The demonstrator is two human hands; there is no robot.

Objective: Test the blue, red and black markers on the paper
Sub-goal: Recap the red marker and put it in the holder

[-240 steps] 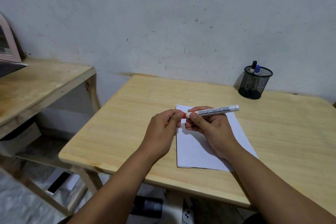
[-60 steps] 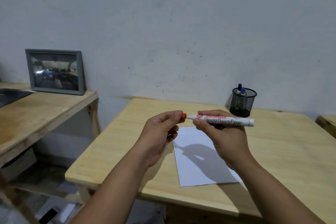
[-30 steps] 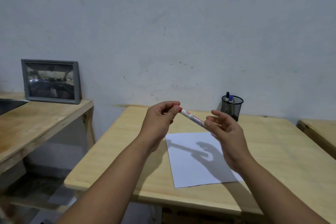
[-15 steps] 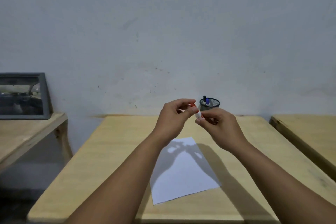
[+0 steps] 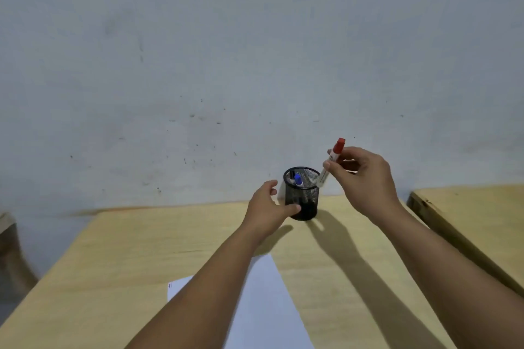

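Observation:
My right hand (image 5: 365, 178) pinches the red marker (image 5: 332, 160) nearly upright, red cap on top, its lower end just above the right rim of the black mesh pen cup (image 5: 302, 198). Inside the cup stands the blue marker (image 5: 297, 180) with a dark marker beside it, mostly hidden. My left hand (image 5: 268, 211) reaches to the cup's left side, fingers apart, thumb touching its lower wall. The white paper (image 5: 263, 309) lies on the near part of the wooden table (image 5: 141, 249), partly under my left forearm, with a small red mark at its left corner.
A grey wall rises right behind the cup. A second wooden table (image 5: 467, 207) stands to the right across a narrow gap. The edge of another wooden surface (image 5: 5, 224) shows at the far left.
The cap went back on the red marker. My right hand carried it from above the paper to the pen cup, and my left hand let go and reached for the cup. The view swung right.

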